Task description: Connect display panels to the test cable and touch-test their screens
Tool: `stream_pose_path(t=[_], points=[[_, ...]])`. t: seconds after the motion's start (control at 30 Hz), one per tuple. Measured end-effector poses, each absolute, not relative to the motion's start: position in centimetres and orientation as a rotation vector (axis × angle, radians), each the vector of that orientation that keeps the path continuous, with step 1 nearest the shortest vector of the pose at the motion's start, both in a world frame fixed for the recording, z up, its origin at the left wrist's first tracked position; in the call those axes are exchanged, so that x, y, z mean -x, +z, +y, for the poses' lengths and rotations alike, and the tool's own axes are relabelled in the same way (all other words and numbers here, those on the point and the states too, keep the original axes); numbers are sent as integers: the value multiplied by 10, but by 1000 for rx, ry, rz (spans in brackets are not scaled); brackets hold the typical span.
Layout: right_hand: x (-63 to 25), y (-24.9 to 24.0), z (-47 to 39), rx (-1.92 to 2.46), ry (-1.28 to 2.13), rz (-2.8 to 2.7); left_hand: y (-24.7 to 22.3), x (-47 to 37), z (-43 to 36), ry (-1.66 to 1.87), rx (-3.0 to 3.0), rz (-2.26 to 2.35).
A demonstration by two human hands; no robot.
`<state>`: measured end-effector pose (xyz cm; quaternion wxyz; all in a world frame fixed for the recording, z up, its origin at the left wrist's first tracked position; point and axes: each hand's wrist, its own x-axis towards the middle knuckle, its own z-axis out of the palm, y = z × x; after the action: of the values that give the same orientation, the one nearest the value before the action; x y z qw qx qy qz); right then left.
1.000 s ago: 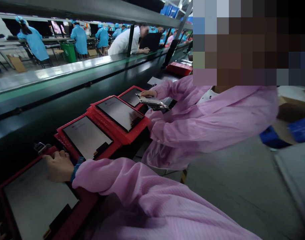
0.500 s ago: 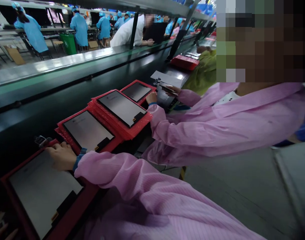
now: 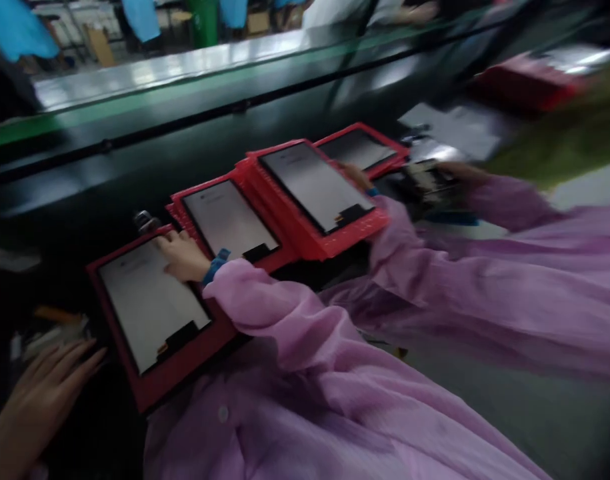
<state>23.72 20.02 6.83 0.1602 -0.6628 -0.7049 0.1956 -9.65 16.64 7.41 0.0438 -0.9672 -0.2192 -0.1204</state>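
Note:
A flat display panel [image 3: 152,300] with a pale face and black border lies on a red sheet [image 3: 177,380] in front of me. My right hand [image 3: 185,257] rests at the panel's upper right edge, its fingers stretched over the surface. At the lower left, my left hand [image 3: 42,393] is open, fingers extended and apart, beside a blurred pale object with a yellow strip [image 3: 57,327]. Whether it touches that object I cannot tell. A second panel [image 3: 229,217] on red wrap lies just right of my right hand.
More panels on red bubble wrap [image 3: 315,183] stand stacked to the right, where a co-worker's hand [image 3: 357,177] and pink sleeve [image 3: 435,267] reach in. A metal clip [image 3: 145,221] sits behind my panel. A dark rail [image 3: 175,120] runs along the back.
The view has swung left and down, so everything sits further right. My left hand has come more fully into view. My right hand stays at the same panel's upper edge.

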Motion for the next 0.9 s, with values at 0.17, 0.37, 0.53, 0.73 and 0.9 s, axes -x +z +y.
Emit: stream_pose_path(t=[0.17, 0.37, 0.53, 0.73, 0.9], points=[[-239, 55, 193, 1845, 656, -1964, 80, 100, 153, -133, 2967, -808], [-242, 36, 189, 1803, 625, -1909, 83, 84, 145, -10, 3023, -862], [-244, 23, 183, 1764, 581, -1911, 77, 72, 136, -44, 3029, -863], [-251, 12, 181, 1738, 559, -2042, 86, 75, 107, -117, 2775, -1093], [-255, 3, 181, 1740, 534, -2037, 123, 149, 101, -59, 2111, -1809]])
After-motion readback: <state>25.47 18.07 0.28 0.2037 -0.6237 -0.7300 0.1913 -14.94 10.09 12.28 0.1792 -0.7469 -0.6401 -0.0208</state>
